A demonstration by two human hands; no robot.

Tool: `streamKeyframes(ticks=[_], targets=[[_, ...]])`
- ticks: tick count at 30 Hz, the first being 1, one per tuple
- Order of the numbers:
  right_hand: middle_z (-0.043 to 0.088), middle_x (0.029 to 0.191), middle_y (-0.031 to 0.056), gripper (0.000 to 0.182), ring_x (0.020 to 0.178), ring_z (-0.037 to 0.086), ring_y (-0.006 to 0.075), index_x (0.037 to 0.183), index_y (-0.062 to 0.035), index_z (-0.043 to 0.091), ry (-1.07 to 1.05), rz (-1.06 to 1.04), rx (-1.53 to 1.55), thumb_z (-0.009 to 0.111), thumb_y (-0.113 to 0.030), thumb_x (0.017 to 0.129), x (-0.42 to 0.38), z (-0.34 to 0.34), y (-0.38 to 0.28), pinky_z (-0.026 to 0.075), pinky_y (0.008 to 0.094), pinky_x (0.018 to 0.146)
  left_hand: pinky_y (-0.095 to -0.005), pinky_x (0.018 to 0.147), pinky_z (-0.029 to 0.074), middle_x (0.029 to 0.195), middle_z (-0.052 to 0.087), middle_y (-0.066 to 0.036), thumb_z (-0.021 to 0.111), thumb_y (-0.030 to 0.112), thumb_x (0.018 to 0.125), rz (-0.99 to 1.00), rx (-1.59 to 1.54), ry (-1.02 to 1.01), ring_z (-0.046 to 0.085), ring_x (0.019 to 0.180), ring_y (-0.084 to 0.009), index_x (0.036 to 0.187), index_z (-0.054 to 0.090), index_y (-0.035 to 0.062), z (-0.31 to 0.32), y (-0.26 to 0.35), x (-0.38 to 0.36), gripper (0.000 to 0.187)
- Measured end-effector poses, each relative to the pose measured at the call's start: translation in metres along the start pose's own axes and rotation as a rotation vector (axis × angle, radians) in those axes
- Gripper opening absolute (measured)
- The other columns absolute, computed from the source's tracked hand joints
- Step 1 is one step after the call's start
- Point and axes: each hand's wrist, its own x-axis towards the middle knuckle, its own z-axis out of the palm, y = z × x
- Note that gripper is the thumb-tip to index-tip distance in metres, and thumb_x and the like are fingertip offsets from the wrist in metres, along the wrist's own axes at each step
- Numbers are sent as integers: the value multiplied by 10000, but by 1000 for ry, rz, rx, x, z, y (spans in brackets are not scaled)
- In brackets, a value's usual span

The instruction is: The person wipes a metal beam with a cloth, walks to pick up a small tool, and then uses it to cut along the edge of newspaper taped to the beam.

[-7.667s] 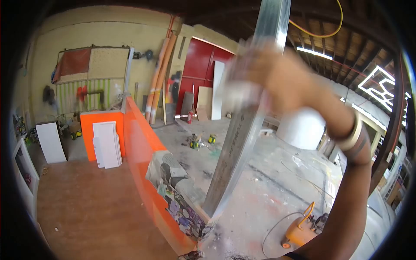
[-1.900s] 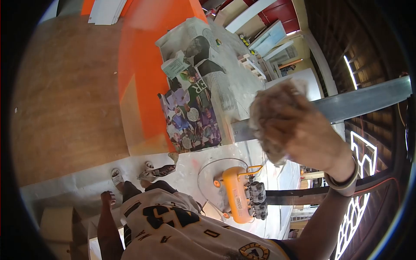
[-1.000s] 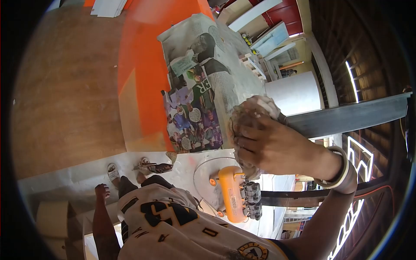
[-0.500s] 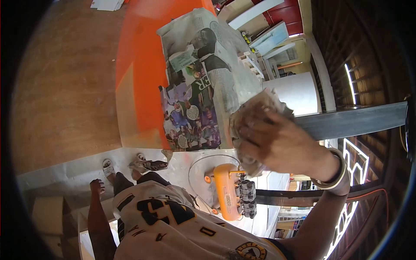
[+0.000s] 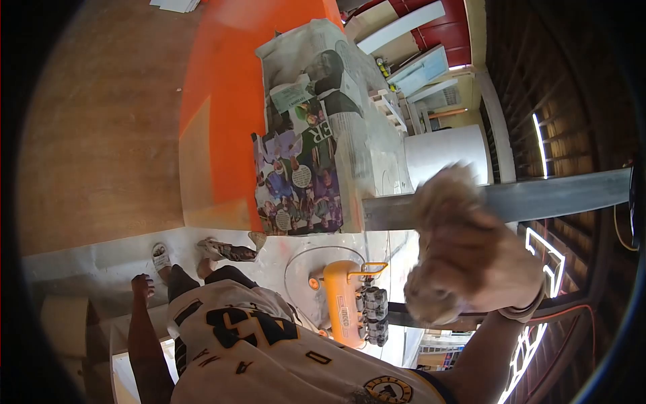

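Note:
My right hand [image 5: 484, 259], raised at the right and smeared by motion, is closed around a crumpled, pale brownish wad [image 5: 434, 289] of cloth or paper. A light band circles its wrist. The wad overlaps a dark grey metal beam [image 5: 565, 195] in this view. To the left of that hand, printed newspaper sheets [image 5: 299, 172] cover part of a large panel painted orange [image 5: 225, 128]. Low at the left, my left hand [image 5: 142, 285] hangs beside my body, its fingers loosely bent and apart with nothing in them.
An orange air compressor [image 5: 343, 303] stands on the pale floor, a hose looped beside it. The broad brown wooden surface [image 5: 101, 135] fills the left. A white cylinder [image 5: 447, 155] and leaning boards [image 5: 420, 71] stand farther off. White papers [image 5: 176, 5] lie at the top.
My right hand, still gripping the crumpled wad, has moved right and downward in view, away from the newspaper-covered panel. My left hand stays low at the side.

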Motion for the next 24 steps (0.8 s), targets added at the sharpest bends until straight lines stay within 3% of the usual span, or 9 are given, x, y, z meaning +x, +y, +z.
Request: streamKeyframes(ticks=[3, 6, 11, 14, 16, 17, 19, 21, 24], targets=[[739, 883, 49, 146, 975, 713, 211, 817, -94, 655, 245, 78, -265, 700, -231, 796, 5, -1, 1, 484, 374, 1009, -295, 428, 322, 699, 510, -37, 488, 266, 973, 4, 80, 20, 403, 485, -148, 944, 589, 90, -4, 1, 0, 205], [749, 1089, 74, 124, 1169, 662, 192, 858, -96, 672, 95, 89, -227, 679, -211, 813, 20, 38, 11, 436, 356, 1078, -290, 417, 327, 690, 529, -53, 489, 248, 954, -22, 103, 7, 414, 462, -158, 970, 600, 83, -6, -2, 5, 200], [668, 830, 10, 105, 1080, 611, 170, 803, -112, 661, -23, -102, -142, 670, -217, 797, 30, 76, 9, 418, 328, 1024, -321, 493, 402, 741, 561, -61, 499, 305, 966, 11, 106, -97, 476, 543, -164, 1069, 584, 68, -14, 8, 19, 273], [639, 763, -1, 114, 1012, 617, 167, 763, -116, 641, -119, -138, -107, 670, -221, 796, 24, 69, -1, 433, 321, 990, -276, 401, 318, 678, 511, -44, 515, 241, 957, 103, -31, -36, 398, 456, -132, 1061, 600, 71, -11, 14, 13, 217], [630, 729, 5, 157, 882, 641, 179, 711, -114, 597, -195, -101, 22, 679, -224, 789, 21, 39, -8, 481, 326, 900, -283, 402, 335, 706, 539, -52, 527, 266, 968, 122, -9, -19, 418, 462, -146, 1079, 598, 76, -12, 15, 13, 231], [624, 716, 2, 174, 807, 640, 171, 689, -127, 561, -90, -93, 7, 692, -206, 771, 12, 31, -10, 513, 343, 855, -287, 402, 344, 719, 553, -57, 533, 278, 974, 129, 9, -10, 429, 465, -153, 1088, 596, 78, -14, 12, 13, 238], [662, 778, 11, 118, 882, 666, 184, 726, -132, 602, 229, 13, -252, 700, -191, 758, -12, 13, -11, 526, 380, 878, -312, 413, 370, 759, 583, -67, 521, 290, 986, 88, 19, -7, 458, 482, -174, 1090, 595, 81, -20, 4, 23, 245], [732, 905, 11, 257, 1006, 716, 254, 883, -154, 720, 394, 133, -369, 790, -237, 651, -11, -1, -8, 540, 436, 975, -342, 426, 398, 792, 607, -74, 498, 294, 997, 18, 23, -33, 485, 502, -195, 1087, 592, 78, -22, -4, 25, 252], [705, 1126, 71, 246, 1153, 650, 266, 976, -102, 696, 305, 133, -258, 682, -230, 767, 2, 37, 2, 461, 419, 1015, -372, 457, 435, 777, 600, -106, 435, 345, 1036, 28, 109, -59, 503, 532, -245, 1025, 597, 95, -30, -15, 18, 298]])
